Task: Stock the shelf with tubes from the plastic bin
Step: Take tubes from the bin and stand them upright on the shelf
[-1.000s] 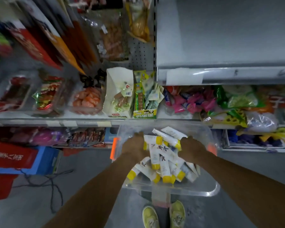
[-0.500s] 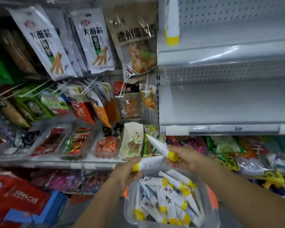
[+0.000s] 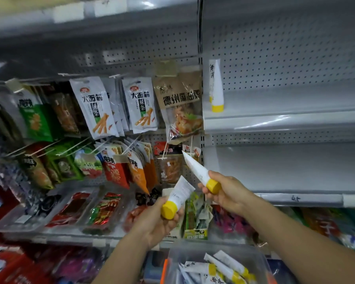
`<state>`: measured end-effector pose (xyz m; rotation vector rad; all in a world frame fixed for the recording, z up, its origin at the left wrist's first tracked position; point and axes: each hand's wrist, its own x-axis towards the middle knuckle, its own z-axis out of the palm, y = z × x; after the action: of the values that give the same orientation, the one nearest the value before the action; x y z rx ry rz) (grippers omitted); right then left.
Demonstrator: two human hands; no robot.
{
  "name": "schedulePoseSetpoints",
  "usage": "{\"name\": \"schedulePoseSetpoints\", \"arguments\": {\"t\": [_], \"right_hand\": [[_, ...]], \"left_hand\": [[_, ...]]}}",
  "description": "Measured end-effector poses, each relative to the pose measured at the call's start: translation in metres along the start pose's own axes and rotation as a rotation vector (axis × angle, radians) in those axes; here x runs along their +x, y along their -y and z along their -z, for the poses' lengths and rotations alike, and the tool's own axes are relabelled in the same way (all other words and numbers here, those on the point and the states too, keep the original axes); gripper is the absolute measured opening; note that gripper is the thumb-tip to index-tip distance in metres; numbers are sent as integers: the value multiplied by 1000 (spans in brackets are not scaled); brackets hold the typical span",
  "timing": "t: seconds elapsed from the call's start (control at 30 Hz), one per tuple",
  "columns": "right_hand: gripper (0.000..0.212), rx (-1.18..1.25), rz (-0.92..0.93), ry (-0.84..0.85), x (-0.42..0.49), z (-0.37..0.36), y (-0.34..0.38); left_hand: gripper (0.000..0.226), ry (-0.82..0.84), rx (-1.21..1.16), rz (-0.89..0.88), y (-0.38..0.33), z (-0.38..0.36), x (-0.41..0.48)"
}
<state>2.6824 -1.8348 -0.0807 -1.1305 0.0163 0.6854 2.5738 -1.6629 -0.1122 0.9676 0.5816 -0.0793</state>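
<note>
– So, what has each hand got?
– The left hand (image 3: pixel 156 224), at lower centre of the frame, is curled round a white tube (image 3: pixel 179 192) by its yellow cap, flat end pointing up and to the right. The right hand (image 3: pixel 228 193), just right of it and a little higher, grips a second tube (image 3: pixel 195 168) at the cap end, its flat end slanting up and left.
– Do the hands touch?
– No, they are near each other but apart, and so are the two tubes.
– And the remaining stock?
– More tubes (image 3: pixel 219 269) lie heaped in the clear plastic bin (image 3: pixel 193 253) at the bottom edge, below both forearms. One standing tube (image 3: pixel 216 87) is upright on its cap at the left end of the grey shelf (image 3: pixel 285 103), upper right of centre.
– What is to the left?
– Hanging snack packets (image 3: pixel 94 107) on pegs.
</note>
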Motion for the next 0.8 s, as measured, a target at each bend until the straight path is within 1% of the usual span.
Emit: {"name": "schedulePoseSetpoints", "arguments": {"t": [0.13, 0.23, 0.3, 0.4, 0.5, 0.57, 0.63, 0.73, 0.8], "right_hand": [[29, 4, -42, 117, -4, -14, 3], [23, -46, -4, 145, -6, -25, 7], [21, -109, 43, 176, -8, -30, 15], [24, -206, 116, 179, -12, -34, 34], [29, -435, 198, 192, -21, -35, 58], [37, -618, 272, 172, -25, -32, 75], [45, -715, 384, 121, -25, -27, 91], [50, -743, 565, 23, -23, -21, 118], [42, -710, 636, -21, -19, -15, 139]], "left_hand": [[36, 58, 3, -138, -21, -8, -8], [30, 90, 94, -265, -35, -24, -11], [25, 117, 163, -332, -45, -35, -12], [23, 122, 233, -422, -58, -52, -13], [30, 150, 281, -509, -69, -69, -11], [27, 142, 293, -582, -78, -85, -11], [26, 120, 301, -651, -87, -103, -9], [29, 94, 333, -719, -99, -133, 0], [30, 60, 330, -753, -106, -152, 8]]}}
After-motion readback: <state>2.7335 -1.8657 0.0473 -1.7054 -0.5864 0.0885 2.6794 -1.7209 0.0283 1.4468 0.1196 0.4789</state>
